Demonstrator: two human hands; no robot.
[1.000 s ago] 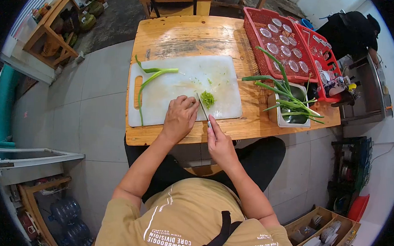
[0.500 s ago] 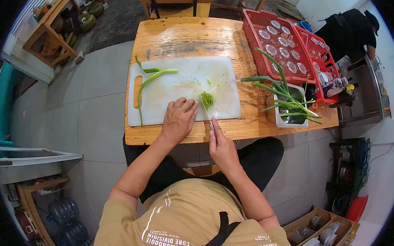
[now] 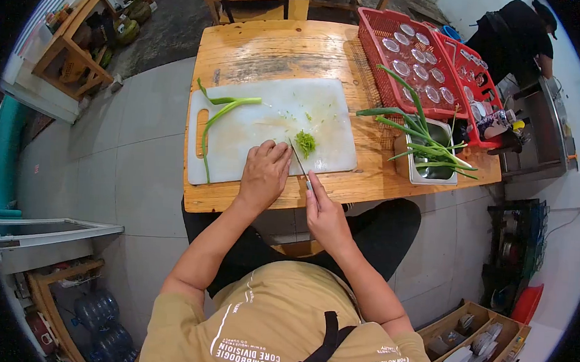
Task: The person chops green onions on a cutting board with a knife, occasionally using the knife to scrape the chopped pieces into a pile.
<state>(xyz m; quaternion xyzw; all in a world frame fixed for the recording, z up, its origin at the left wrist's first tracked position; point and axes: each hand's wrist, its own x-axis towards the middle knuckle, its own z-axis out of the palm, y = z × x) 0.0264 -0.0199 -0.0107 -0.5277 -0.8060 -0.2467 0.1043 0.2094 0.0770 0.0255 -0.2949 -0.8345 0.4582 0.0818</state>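
Note:
My right hand is closed around the handle of a knife. Its narrow blade points away from me over the white cutting board, close beside the fingertips of my left hand. My left hand rests on the board's near edge with fingers curled and pressed together; whatever lies under them is hidden. Just right of the blade sits a small pile of chopped spring onion. A longer piece of spring onion lies bent along the board's left side, by the handle slot.
Whole spring onions stick out of a metal container on the wooden table. Behind it, a red basket holds several clear cups, beside a second red basket. A person in black leans over a sink.
The knife blade has shifted left, away from the chopped pile and nearer my left fingertips. My left hand has hardly moved. The view has tilted slightly.

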